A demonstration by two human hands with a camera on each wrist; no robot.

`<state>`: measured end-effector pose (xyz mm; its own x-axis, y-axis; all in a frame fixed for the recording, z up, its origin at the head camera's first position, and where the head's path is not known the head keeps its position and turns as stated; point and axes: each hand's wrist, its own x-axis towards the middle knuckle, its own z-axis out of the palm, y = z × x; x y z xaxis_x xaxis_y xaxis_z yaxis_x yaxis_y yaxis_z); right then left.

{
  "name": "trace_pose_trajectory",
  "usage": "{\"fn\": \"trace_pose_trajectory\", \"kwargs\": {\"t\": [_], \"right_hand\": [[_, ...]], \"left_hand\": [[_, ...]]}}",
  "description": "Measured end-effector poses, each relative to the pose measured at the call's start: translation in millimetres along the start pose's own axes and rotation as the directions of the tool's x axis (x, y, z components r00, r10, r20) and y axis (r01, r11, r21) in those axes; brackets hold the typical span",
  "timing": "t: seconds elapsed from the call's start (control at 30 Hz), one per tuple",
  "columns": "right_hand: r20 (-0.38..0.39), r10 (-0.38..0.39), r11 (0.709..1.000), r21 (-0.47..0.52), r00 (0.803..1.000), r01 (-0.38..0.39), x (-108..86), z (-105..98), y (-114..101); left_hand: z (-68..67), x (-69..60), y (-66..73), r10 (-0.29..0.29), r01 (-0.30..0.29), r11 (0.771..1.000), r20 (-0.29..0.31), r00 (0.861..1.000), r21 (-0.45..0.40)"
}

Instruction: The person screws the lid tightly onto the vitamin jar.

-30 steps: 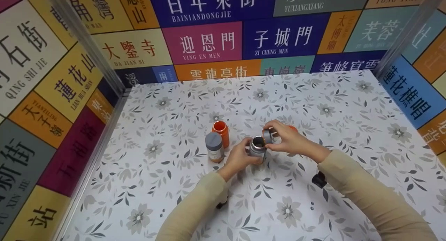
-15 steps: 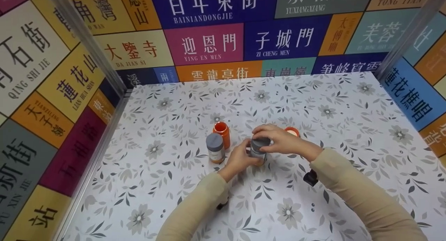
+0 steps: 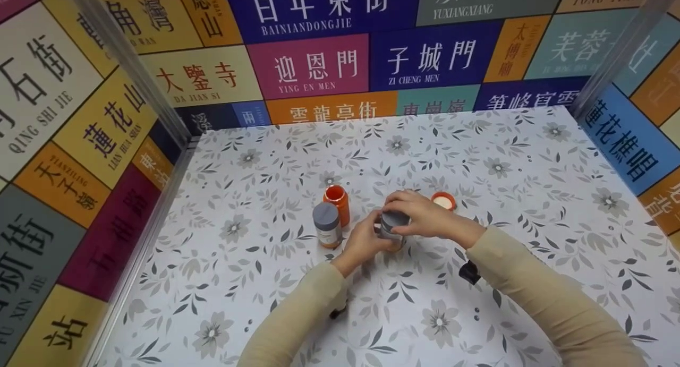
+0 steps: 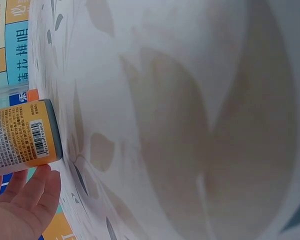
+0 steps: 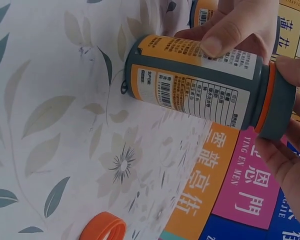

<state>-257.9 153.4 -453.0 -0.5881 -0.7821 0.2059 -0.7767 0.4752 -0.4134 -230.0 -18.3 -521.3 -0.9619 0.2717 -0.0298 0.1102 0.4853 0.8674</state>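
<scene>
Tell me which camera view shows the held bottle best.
The right wrist view, which shows the bottle close, its whole length in frame, cap included. The head view shows it small and partly covered; the left wrist view shows only its lower part, cut off at the frame edge.

Grey cap (image 5: 281, 104), a second ago held on edge beside the open bottle (image 5: 190, 86), now covers its mouth, fingers (image 3: 402, 196) of the right hand (image 3: 427, 216) round it. Orange lid (image 3: 443, 201), mostly hidden then, now in plain view.

head: high, facing forward-down, far | wrists: close, rolled sideways, left lowest | all share bottle (image 5: 190, 82)
</scene>
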Motion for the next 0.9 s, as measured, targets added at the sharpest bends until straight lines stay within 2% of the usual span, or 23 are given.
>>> {"fn": "trace_pose_trajectory", "kwargs": {"t": [0.23, 0.43, 0.53, 0.6, 0.7, 0.8, 0.9], "right_hand": [[-0.136, 0.06, 0.993, -0.092, 0.989, -0.073, -1.9, 11, -2], [-0.239, 0.206, 0.962, -0.13, 0.949, -0.242, -0.1, 18, -9], [-0.243, 0.279, 0.94, -0.131, 0.929, -0.316, 2.0, 20, -13], [-0.216, 0.319, 0.927, -0.132, 0.923, -0.352, 2.2, 19, -14], [-0.101, 0.34, 0.935, -0.07, 0.935, -0.348, -1.0, 13, -12], [0.058, 0.294, 0.948, 0.113, 0.954, -0.298, -7.9, 2, -4], [0.165, 0.205, 0.93, 0.275, 0.965, -0.245, -16.3, -5, 5]], "left_hand": [[1.0, -0.3, 1.2, -0.026, 0.027, 1.0, 0.017, 1.0, -0.012], [1.9, 0.9, 2.1, -0.039, 0.04, 0.999, 0.024, 0.999, -0.02], [2.4, 1.4, 1.6, -0.04, 0.04, 0.999, 0.023, 0.999, -0.024], [2.4, 1.2, 1.2, -0.033, 0.033, 0.999, 0.023, 0.999, -0.021], [1.9, 0.6, 0.5, -0.01, 0.011, 1.0, 0.023, 1.0, -0.02], [1.0, 0.4, -0.2, -0.008, 0.008, 1.0, 0.025, 1.0, -0.023], [0.5, 0.3, -1.0, -0.011, 0.012, 0.999, 0.023, 1.0, -0.035]]}}
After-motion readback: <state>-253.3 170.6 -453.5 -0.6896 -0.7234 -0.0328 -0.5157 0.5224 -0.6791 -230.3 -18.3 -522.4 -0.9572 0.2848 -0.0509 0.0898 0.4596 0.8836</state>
